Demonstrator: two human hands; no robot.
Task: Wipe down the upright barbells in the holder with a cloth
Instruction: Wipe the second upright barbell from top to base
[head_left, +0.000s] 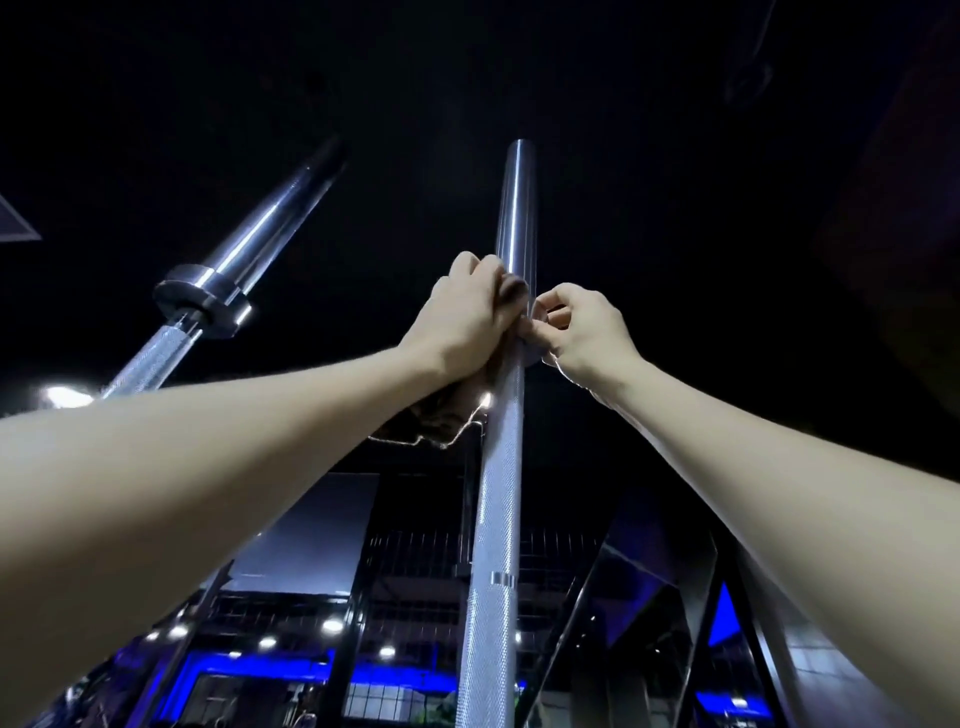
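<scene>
Looking up along the middle barbell (493, 519), I see it rise from the bottom of the view to its smooth bright end high against the dark ceiling (623, 104). Its lower length is rough and cross-hatched, with a narrow smooth ring partway down. A second barbell (228, 280) leans off to the left, well apart from mine, with a thick collar where its rough shaft meets the smooth sleeve. Behind and below both bars stand dark frames (649, 597), with blue strips and small white lights (332, 623) near the bottom.

Both my forearms reach up and meet at the middle bar, just where its collar sits. My left hand (462, 312) is wrapped around the bar with the cloth (447, 415) bunched under the palm, fingers curled tight over both. The dark cloth pokes out above my fingers against the sleeve and hangs down below my wrist, touching the left side of the bar, with a frayed pale thread trailing from its edge. My right hand (582, 327) is on the right side of the same bar at the collar, fingers curled, thumb and forefinger pinching at a bit of the cloth beside my left fingertips.
</scene>
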